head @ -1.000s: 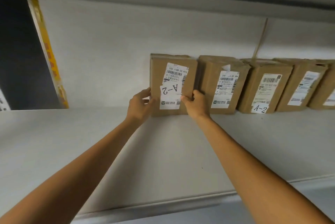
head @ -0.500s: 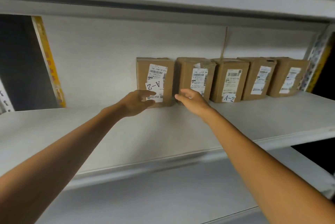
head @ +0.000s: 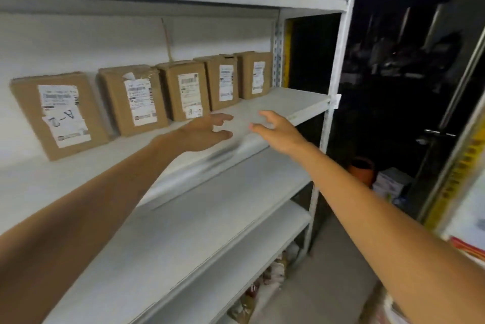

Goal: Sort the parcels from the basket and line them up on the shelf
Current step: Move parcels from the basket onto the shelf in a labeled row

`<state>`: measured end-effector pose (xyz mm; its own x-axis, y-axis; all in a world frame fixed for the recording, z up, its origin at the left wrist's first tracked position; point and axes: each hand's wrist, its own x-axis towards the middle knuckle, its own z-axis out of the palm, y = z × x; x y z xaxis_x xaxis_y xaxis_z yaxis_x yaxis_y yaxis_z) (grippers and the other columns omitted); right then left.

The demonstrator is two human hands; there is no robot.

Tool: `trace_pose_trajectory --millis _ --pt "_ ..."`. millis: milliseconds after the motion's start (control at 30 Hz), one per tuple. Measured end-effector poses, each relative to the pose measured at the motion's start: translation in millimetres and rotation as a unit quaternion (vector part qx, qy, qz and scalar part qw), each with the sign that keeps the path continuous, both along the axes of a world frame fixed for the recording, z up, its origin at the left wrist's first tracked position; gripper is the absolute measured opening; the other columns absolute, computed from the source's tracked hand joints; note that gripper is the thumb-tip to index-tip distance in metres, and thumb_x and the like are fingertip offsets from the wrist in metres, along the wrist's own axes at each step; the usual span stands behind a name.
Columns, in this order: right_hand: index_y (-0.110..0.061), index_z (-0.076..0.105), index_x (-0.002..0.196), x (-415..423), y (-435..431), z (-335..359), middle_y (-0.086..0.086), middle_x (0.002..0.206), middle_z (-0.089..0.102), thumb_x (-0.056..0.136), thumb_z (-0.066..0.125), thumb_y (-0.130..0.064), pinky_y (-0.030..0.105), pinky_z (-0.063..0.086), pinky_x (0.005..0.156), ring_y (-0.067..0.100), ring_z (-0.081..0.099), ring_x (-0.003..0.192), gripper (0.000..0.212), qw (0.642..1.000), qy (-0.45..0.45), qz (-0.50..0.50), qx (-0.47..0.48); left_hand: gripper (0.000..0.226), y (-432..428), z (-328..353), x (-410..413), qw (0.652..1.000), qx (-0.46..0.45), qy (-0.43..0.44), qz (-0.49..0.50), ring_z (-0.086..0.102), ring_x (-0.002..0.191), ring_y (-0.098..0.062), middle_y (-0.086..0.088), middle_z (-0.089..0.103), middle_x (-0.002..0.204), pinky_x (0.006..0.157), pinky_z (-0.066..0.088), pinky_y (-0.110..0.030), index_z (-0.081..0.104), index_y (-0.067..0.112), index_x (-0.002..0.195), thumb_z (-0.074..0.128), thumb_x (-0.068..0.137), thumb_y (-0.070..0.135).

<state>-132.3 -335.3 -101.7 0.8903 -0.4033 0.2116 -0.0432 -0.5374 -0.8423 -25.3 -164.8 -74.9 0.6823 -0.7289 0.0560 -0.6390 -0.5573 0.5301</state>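
Note:
Several brown cardboard parcels with white labels stand in a row against the back of the white shelf [head: 288, 105]. The leftmost parcel [head: 29, 111] carries an upside-down "A-2" tag and leans slightly. Beside it stand a second parcel [head: 112, 103] and a third parcel [head: 170, 95] with another tag. My left hand [head: 207, 132] hovers in front of the shelf's edge with relaxed fingers, holding nothing. My right hand [head: 278, 130] is beside it, also empty with fingers spread. Both hands are apart from the parcels. No basket shows in this view.
Lower white shelves [head: 210, 218] run beneath. The shelf's upright post [head: 333, 87] stands on the right, with a dark area beyond it. An orange object [head: 363, 168] and white packages [head: 391, 184] sit on the floor. Bags [head: 273, 273] lie under the bottom shelf.
Both hands let go of the leftmost parcel and pulled back from it toward the right. The view swung right, so the parcels now sit left of my hands.

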Motion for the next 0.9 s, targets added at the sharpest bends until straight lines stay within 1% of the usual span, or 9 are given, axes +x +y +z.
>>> trace_pose_trajectory --millis 67,133,267,400,467,667,767,833,900 --pt "-0.024 0.039 0.146 -36.6 -29.0 -11.4 0.002 0.149 0.04 0.095 0.056 -0.042 0.026 0.036 0.098 0.021 0.038 0.137 0.057 0.999 0.013 -0.041 0.003 0.05 -40.1 -12.5 -24.5 0.999 0.007 0.001 -0.038 0.041 0.133 -0.021 0.001 0.04 0.146 0.109 0.034 -0.033 0.038 0.038 0.141 0.055 0.094 0.041" --pt "-0.022 0.042 0.145 -77.1 -55.2 -25.0 0.007 0.149 0.041 0.096 0.055 -0.04 0.03 0.038 0.1 0.023 0.041 0.135 0.054 0.996 0.025 -0.08 0.005 0.051 -78.5 -25.0 -54.0 0.997 0.016 0.006 -0.078 0.041 0.132 -0.021 -0.002 0.039 0.147 0.106 0.035 -0.03 0.037 0.034 0.142 0.055 0.095 0.037" --pt "-0.021 0.044 0.144 -152.2 -99.9 -58.2 0.003 0.144 0.046 0.097 0.053 -0.042 0.021 0.037 0.088 0.02 0.046 0.13 0.052 0.985 0.06 -0.158 0.024 0.052 -144.7 -53.3 -111.7 0.988 0.006 0.039 -0.149 0.041 0.134 -0.023 -0.007 0.039 0.149 0.109 0.037 -0.036 0.036 0.026 0.145 0.054 0.096 0.028" --pt "-0.021 0.041 0.145 -219.8 -141.3 -104.2 0.003 0.15 0.041 0.096 0.053 -0.046 0.027 0.033 0.104 0.024 0.039 0.138 0.057 0.965 0.092 -0.24 0.048 0.052 -210.4 -94.8 -162.0 0.972 0.033 0.047 -0.227 0.042 0.133 -0.024 -0.007 0.041 0.148 0.109 0.038 -0.04 0.037 0.028 0.144 0.056 0.095 0.029" --pt "-0.02 0.04 0.147 -249.5 -159.1 -127.5 0.003 0.151 0.04 0.095 0.054 -0.047 0.036 0.033 0.112 0.025 0.038 0.139 0.06 0.955 0.105 -0.27 0.068 0.054 -242.9 -117.1 -187.6 0.961 0.052 0.054 -0.267 0.043 0.132 -0.024 -0.005 0.041 0.148 0.107 0.038 -0.038 0.036 0.028 0.145 0.056 0.095 0.029" --pt "-0.017 0.045 0.141 -314.4 -211.5 -184.1 0.008 0.144 0.048 0.095 0.056 -0.042 0.045 0.043 0.106 0.026 0.049 0.128 0.054 0.923 0.132 -0.346 0.106 0.055 -336.0 -184.3 -243.4 0.932 0.106 0.094 -0.333 0.043 0.132 -0.021 -0.006 0.044 0.146 0.1 0.037 -0.03 0.037 0.025 0.145 0.058 0.094 0.027" --pt "-0.014 0.045 0.141 -334.9 -245.1 -212.6 0.009 0.137 0.054 0.095 0.056 -0.04 0.034 0.047 0.095 0.024 0.054 0.117 0.054 0.914 0.163 -0.354 0.115 0.052 -382.0 -216.7 -257.9 0.916 0.116 0.101 -0.371 0.048 0.127 -0.021 -0.004 0.048 0.142 0.093 0.041 -0.028 0.04 0.023 0.143 0.057 0.095 0.026" --pt "-0.011 0.048 0.139 -347.9 -267.0 -230.0 0.009 0.133 0.057 0.096 0.057 -0.036 0.025 0.044 0.087 0.023 0.055 0.118 0.051 0.904 0.177 -0.364 0.138 0.049 -412.4 -242.0 -263.7 0.903 0.132 0.109 -0.395 0.05 0.123 -0.02 -0.002 0.048 0.142 0.085 0.04 -0.023 0.04 0.023 0.143 0.055 0.096 0.024" --pt "-0.008 0.051 0.137 -357.8 -284.0 -243.7 0.008 0.134 0.056 0.097 0.055 -0.03 0.023 0.038 0.093 0.023 0.05 0.124 0.046 0.893 0.194 -0.371 0.164 0.048 -437.3 -268.8 -267.7 0.889 0.149 0.125 -0.415 0.052 0.116 -0.017 0.0 0.048 0.141 0.081 0.043 -0.021 0.043 0.022 0.142 0.055 0.095 0.023"
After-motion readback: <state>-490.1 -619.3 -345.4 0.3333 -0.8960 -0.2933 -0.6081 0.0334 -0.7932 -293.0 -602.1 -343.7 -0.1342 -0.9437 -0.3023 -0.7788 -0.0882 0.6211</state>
